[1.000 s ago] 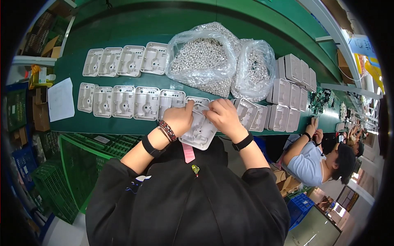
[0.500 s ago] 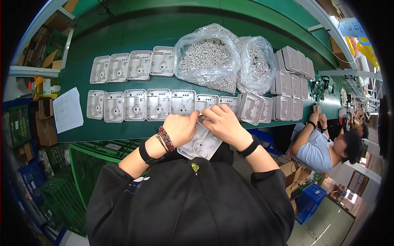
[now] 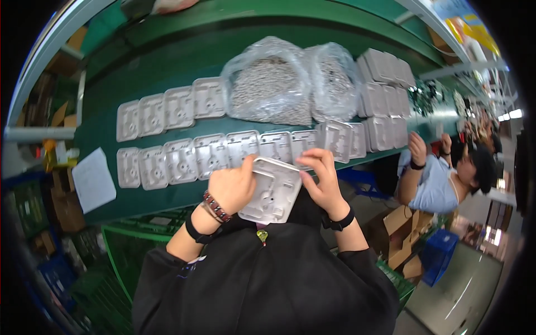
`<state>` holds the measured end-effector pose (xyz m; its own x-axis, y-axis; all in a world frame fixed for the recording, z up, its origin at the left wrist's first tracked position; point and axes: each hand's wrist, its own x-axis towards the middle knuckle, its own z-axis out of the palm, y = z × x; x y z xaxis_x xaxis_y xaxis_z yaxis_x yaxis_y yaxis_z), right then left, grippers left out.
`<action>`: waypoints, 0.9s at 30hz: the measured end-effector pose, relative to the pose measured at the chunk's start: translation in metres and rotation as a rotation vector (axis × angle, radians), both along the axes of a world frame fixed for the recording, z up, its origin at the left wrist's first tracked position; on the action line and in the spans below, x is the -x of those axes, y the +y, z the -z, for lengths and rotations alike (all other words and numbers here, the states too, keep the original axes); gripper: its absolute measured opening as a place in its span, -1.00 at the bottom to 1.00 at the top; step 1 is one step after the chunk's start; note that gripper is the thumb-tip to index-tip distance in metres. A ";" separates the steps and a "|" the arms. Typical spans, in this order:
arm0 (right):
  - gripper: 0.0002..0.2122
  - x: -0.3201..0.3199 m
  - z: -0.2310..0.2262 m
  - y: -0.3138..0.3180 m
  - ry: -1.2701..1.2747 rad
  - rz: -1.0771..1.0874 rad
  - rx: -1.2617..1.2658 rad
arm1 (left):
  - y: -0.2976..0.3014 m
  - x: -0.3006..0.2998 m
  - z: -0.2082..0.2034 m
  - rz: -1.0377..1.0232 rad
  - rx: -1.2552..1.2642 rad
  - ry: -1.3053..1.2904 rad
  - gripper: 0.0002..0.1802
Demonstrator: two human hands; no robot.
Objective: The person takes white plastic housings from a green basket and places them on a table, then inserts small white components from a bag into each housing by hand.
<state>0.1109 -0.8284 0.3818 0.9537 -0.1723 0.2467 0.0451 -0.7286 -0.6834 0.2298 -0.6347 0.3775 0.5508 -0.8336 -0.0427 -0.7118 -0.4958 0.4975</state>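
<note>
A grey moulded housing point(image 3: 272, 192), an open shallow box with posts and holes inside, is held tilted in front of my body. My left hand point(image 3: 232, 187) grips its left side, thumb along the upper rim and the other fingers hidden behind. Beside the upper right corner is my right hand point(image 3: 324, 181), thumb and fingers apart, thumb tip close to the rim. Whether it touches the rim I cannot tell. Similar housings stand in a row point(image 3: 181, 162) just beyond my hands, and a second row point(image 3: 178, 107) lies farther back.
Two clear plastic bags of small grey parts, a large one point(image 3: 268, 84) and a smaller one point(image 3: 333, 81), stand on the green table. Stacked housings point(image 3: 385, 97) are to their right. A paper sheet point(image 3: 94, 180) lies at left. A co-worker point(image 3: 432, 178) sits at right.
My right hand has come away from my left and opened at the housing's right corner. The housing has swung up into fuller view, held by my left hand. The whole view has shifted and tilted.
</note>
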 end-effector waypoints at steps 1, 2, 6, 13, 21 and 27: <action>-0.74 0.007 0.008 -0.010 0.012 0.119 -0.041 | -0.001 0.000 0.004 -0.014 -0.033 -0.004 -0.60; -0.74 0.014 0.017 -0.020 0.021 0.238 -0.084 | -0.003 0.000 0.009 -0.028 -0.066 -0.008 -0.59; -0.67 0.047 0.089 -0.115 0.040 0.850 0.435 | -0.014 0.003 0.015 -0.022 -0.103 -0.036 -0.60; -0.65 0.084 0.154 -0.165 0.689 0.498 -0.146 | -0.041 0.021 0.035 -0.174 -0.245 -0.043 -0.57; -0.80 0.086 0.123 -0.160 0.495 0.341 -0.067 | -0.113 0.051 0.025 -0.557 -0.334 -0.041 -0.55; -0.86 0.107 0.085 -0.231 0.327 0.233 -0.169 | -0.181 0.051 -0.017 -0.591 -0.078 0.023 -0.57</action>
